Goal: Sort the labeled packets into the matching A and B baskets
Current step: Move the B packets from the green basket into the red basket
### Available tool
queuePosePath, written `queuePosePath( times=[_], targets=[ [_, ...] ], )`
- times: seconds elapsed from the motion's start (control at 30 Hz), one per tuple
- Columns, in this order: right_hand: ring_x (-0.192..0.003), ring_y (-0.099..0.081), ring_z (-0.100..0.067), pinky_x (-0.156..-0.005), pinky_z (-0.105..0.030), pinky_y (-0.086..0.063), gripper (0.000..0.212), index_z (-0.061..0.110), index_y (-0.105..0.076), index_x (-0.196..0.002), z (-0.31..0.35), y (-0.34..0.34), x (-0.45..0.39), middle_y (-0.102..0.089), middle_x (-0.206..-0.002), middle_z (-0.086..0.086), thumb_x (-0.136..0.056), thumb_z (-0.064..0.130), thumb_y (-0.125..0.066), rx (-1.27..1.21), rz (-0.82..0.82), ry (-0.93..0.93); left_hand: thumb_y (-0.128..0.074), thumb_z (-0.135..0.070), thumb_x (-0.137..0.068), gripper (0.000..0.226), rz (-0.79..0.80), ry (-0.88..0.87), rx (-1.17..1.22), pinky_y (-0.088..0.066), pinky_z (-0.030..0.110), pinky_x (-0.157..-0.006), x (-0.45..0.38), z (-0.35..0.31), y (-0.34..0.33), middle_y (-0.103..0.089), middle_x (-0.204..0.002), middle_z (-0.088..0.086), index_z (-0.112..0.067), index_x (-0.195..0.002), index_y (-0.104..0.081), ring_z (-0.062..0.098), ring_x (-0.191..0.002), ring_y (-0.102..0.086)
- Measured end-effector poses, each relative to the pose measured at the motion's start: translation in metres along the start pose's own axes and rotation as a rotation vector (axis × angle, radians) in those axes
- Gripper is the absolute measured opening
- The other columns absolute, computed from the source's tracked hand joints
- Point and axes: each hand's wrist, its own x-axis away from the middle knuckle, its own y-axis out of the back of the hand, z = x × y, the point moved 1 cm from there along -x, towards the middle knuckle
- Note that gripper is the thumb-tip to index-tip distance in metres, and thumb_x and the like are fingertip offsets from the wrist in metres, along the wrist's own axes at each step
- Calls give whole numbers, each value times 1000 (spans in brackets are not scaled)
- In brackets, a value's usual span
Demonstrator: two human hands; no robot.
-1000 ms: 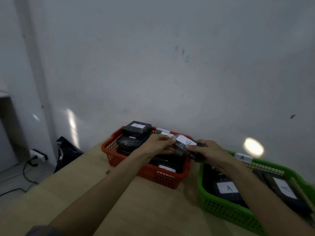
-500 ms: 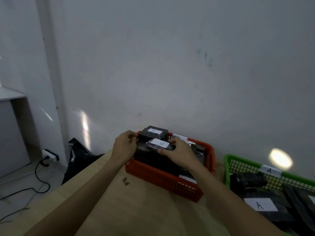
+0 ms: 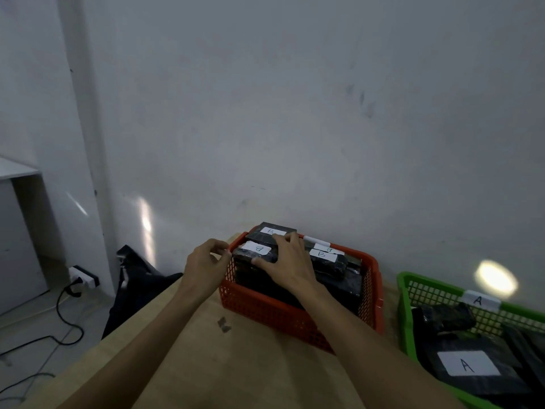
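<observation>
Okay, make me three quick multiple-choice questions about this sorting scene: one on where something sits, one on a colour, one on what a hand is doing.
1. Where does the green basket sit relative to the red basket?
A. Right
B. Left
C. Inside

2. What colour is the basket holding the B packets?
A. Green
B. Blue
C. Red

3. What is the right hand doing?
A. Hanging off the table
B. Resting on a B packet in the red basket
C. Holding an A packet

Answers: 1 A, the green basket is at the frame's right; 2 C, B labels lie inside red mesh; 3 B, fingers spread over the packet.

We see the red plastic basket (image 3: 298, 317) under our fingers (image 3: 283, 240), the green plastic basket (image 3: 405, 293) to their right, both on the wooden bench (image 3: 236, 373).
</observation>
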Motion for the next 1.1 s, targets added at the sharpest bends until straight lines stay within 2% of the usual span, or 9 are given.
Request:
queuePosePath(
  times=[0.2,0.33,0.43,0.5,0.57,0.73,0.87,1.0,1.1],
  targets=[
    [-124,-42,-23,-104,-41,-42,80,23,-46,-139,-3,-4,7,-41,-131,-2,-75,62,-74,28,-32,75,-61,-21,-95,16,47,-13,-7,-50,15,-54,5,-8,-1,-64,-98,-5,-16,-110,-62,4,-74,-62],
    [-126,-41,-22,-105,-43,-42,83,23,-43,-142,-9,9,17,-41,-135,-2,-76,65,-71,-41,-52,62,-62,-22,-94,19,106,-57,13,-61,39,-73,13,-18,-4,-65,-101,-3,-18,-113,-63,16,-89,-66],
    [-122,-45,-19,-101,-41,-45,70,23,-50,-136,-23,34,30,-45,-133,0,-82,65,-64,-112,-65,52,-63,-23,-93,21,138,-127,-1,-57,28,-71,21,-36,-16,-66,-98,-3,-19,-114,-63,10,-83,-65],
    [-120,-48,-15,-98,-37,-47,54,22,-59,-128,-40,56,43,-50,-129,1,-88,57,-63,-128,-79,49,-66,-21,-91,22,147,-193,29,-50,19,-65,30,-56,-30,-66,-90,-6,-19,-112,-63,5,-78,-63],
    [-112,-53,-13,-93,-32,-47,35,21,-66,-116,-64,80,61,-55,-118,4,-92,46,-63,-107,-134,52,-66,-21,-91,24,195,-261,65,-49,19,-66,44,-78,-48,-65,-88,-10,-21,-115,-60,3,-76,-62],
    [-89,-57,-10,-77,-29,-46,17,20,-70,-100,-138,140,125,-60,-97,6,-96,35,-62,-44,-217,-75,-67,-26,-90,27,453,-429,59,-51,20,-68,87,-137,-103,-65,-88,-13,-26,-116,-59,4,-74,-60],
    [-89,-64,-15,-79,-36,-54,14,16,-72,-98,-196,170,183,-69,-96,0,-96,25,-61,10,-154,-216,-68,-29,-89,26,684,-574,17,-53,27,-73,125,-185,-150,-67,-93,-7,-20,-113,-64,4,-77,-61],
    [-92,-63,-14,-77,-39,-55,12,21,-71,-98,-235,186,226,-67,-96,4,-94,26,-61,138,-63,-300,-63,-39,-92,31,955,-626,-246,-53,29,-73,151,-213,-200,-66,-103,-2,-17,-115,-62,14,-87,-61],
    [-100,-61,-18,-80,-40,-55,16,22,-70,-106,-250,192,238,-63,-106,1,-95,29,-60,139,-68,-373,-64,-42,-91,42,988,-602,-465,-47,33,-76,154,-220,-232,-57,-119,7,-13,-119,-54,23,-99,-57]
  ],
)
